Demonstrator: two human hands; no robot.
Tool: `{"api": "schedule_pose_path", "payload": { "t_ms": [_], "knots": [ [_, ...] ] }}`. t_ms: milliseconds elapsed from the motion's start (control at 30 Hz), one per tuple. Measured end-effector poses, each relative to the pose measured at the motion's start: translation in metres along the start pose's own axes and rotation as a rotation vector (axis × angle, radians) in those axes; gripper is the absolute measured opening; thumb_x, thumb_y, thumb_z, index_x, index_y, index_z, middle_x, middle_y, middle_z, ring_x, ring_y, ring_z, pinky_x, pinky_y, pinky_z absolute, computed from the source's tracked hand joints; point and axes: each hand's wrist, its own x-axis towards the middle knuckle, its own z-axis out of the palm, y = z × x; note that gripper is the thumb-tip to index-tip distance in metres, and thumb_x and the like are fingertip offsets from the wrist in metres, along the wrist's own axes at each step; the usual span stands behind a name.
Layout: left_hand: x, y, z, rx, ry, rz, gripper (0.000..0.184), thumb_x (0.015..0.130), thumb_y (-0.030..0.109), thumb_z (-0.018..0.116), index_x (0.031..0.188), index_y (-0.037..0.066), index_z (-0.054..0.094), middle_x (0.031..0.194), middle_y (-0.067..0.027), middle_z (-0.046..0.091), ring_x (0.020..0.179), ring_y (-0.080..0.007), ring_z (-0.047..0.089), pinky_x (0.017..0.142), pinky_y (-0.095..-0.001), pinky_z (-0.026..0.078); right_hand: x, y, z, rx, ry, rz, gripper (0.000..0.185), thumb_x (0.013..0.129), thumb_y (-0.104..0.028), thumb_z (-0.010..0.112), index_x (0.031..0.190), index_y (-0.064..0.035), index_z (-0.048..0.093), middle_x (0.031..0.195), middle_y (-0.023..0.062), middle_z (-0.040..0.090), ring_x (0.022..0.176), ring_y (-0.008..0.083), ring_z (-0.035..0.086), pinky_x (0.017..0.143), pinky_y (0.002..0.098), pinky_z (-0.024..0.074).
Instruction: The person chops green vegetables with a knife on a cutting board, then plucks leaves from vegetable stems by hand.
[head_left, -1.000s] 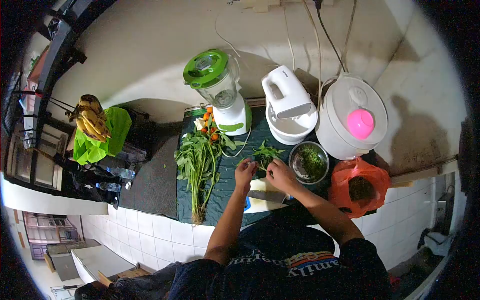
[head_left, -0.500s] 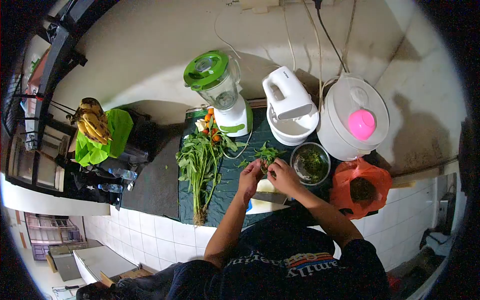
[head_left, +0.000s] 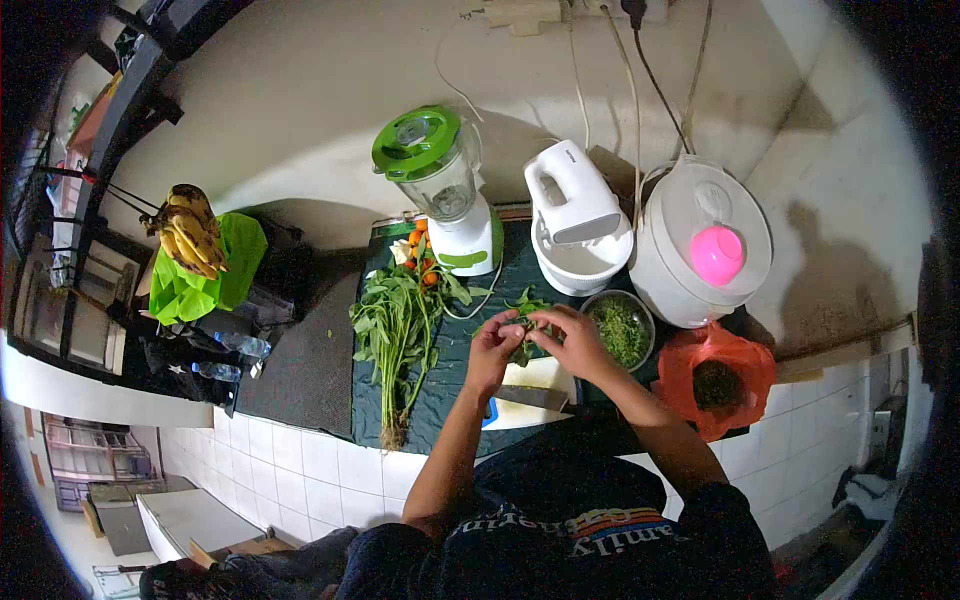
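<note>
My left hand (head_left: 491, 350) and my right hand (head_left: 573, 338) are close together over the table, fingers pinched on a small bunch of leafy greens (head_left: 524, 352). Some of the leaves show between and behind the fingers. Just below lies a white cutting board (head_left: 532, 374) with a wide-bladed knife (head_left: 540, 397) across it. Right beside my right hand stands a metal bowl (head_left: 651, 345) with small green leaves (head_left: 621, 333) inside. Off to the left, a large bundle of long-stemmed greens (head_left: 392, 335) lies with its roots toward me.
A blender (head_left: 462, 235), a white stand mixer (head_left: 580, 225) and a white rice cooker (head_left: 665, 255) with a pink bowl (head_left: 717, 255) on top line the wall. An orange plastic bag (head_left: 750, 375) sits at right. Orange vegetables (head_left: 430, 277) lie near the blender. Bananas (head_left: 192, 240) hang at left.
My hands have shifted slightly, with the right fingers now bent over toward the left hand. Both still pinch the greens. The view has moved a little.
</note>
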Motion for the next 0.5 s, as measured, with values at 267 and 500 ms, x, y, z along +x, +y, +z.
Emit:
{"api": "schedule_pose_path", "payload": {
  "t_ms": [267,500],
  "knots": [
    [-0.014,0.048,0.015,0.148,-0.168,0.014,0.036,0.092,0.009,0.067,0.122,0.001,0.049,0.095,-0.0047,0.068,0.089,-0.0140,0.065,0.082,-0.0276,0.050,0.013,-0.013,-0.029,0.023,-0.200,-0.158,0.020,0.087,-0.016,0.070,0.104,-0.0060,0.072,0.085,0.0088,0.065,0.076,0.0201,0.062,0.068,0.0318,0.0479],
    [-0.027,0.058,0.021,0.137,-0.256,0.005,0.033,0.092,0.007,0.067,0.120,0.001,0.053,0.096,-0.0050,0.065,0.087,-0.0143,0.063,0.083,-0.0291,0.050,0.007,-0.022,-0.030,-0.013,-0.169,-0.131,0.015,0.087,-0.015,0.071,0.096,-0.0032,0.072,0.082,0.0082,0.064,0.073,0.0202,0.061,0.067,0.0319,0.0476]
  ]
}}
